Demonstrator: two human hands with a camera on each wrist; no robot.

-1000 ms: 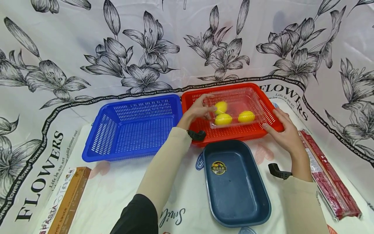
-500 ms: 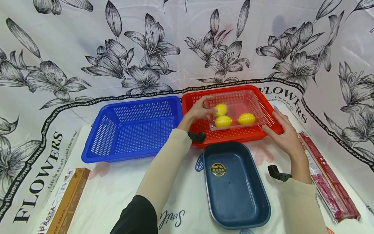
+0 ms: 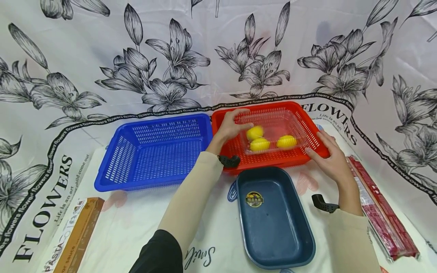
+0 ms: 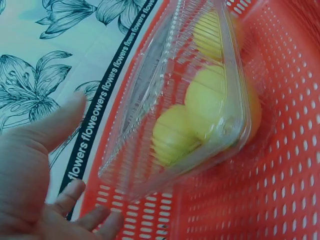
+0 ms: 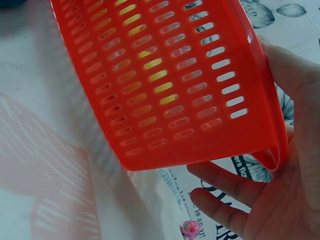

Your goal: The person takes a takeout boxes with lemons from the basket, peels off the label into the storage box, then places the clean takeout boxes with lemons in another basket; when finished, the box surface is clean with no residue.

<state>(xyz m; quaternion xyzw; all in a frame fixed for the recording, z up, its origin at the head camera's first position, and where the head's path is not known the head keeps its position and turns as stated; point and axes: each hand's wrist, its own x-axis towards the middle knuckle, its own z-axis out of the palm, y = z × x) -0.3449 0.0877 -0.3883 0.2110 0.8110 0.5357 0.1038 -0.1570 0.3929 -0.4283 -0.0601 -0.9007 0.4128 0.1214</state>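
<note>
In the head view a clear plastic fruit box [image 3: 278, 120] sits tilted inside the red basket [image 3: 290, 161]. Three yellow lemons [image 3: 286, 141] are in the box. My left hand [image 3: 230, 125] hovers over the basket's left part, beside the box. Its fingers are spread and hold nothing; the left wrist view shows a gap between this hand [image 4: 25, 180] and the box [image 4: 172, 175]. At the basket's right front corner, my right hand [image 3: 331, 157] holds the rim. The right wrist view has the thumb on the rim and the fingers [image 5: 225, 182] below it.
A blue basket [image 3: 133, 184] stands left of the red one. In front lies a dark blue tray [image 3: 273, 231] with a round-edged label. A pasta box [image 3: 76, 237] lies at the left, and a long red packet [image 3: 385, 212] at the right. Flower-printed cloth rises behind.
My left thumb has come away from the rear left lemon, and that lemon has shifted a little left and toward me. The right hand stays at the basket corner.
</note>
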